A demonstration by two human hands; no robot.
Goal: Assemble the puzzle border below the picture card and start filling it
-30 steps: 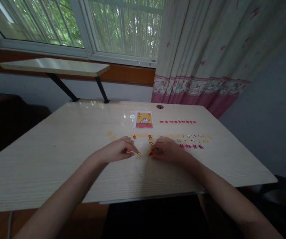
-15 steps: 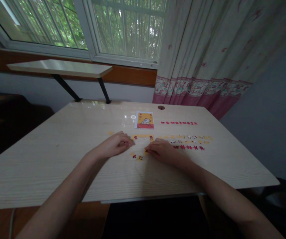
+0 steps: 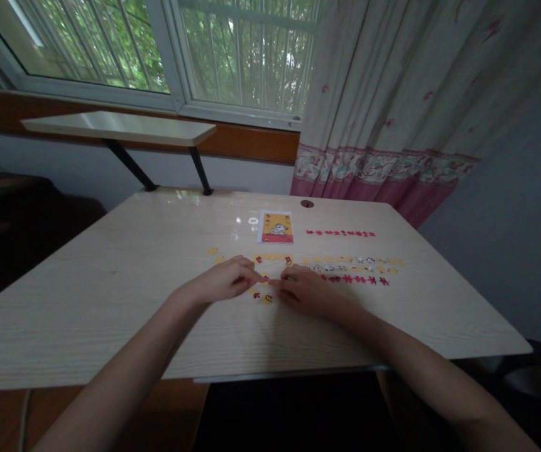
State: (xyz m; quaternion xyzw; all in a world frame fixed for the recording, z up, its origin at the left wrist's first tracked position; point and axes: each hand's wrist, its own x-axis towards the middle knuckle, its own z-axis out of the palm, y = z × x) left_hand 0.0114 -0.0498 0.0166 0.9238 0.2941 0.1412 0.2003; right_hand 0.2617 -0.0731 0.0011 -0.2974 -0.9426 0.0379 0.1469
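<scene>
Table (image 3: 232, 342): front edge nearest, open room up to two loose pieces (image 3: 267, 299). Left hand (image 3: 230, 279) and right hand (image 3: 308, 292) point index fingers inward at a piece (image 3: 266, 276) between; pinched or merely touched, cannot tell. Card (image 3: 277, 227) beyond.

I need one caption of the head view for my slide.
Left hand and right hand at a small jigsaw piece, the picture card beyond, red pieces lined up at right.
</scene>
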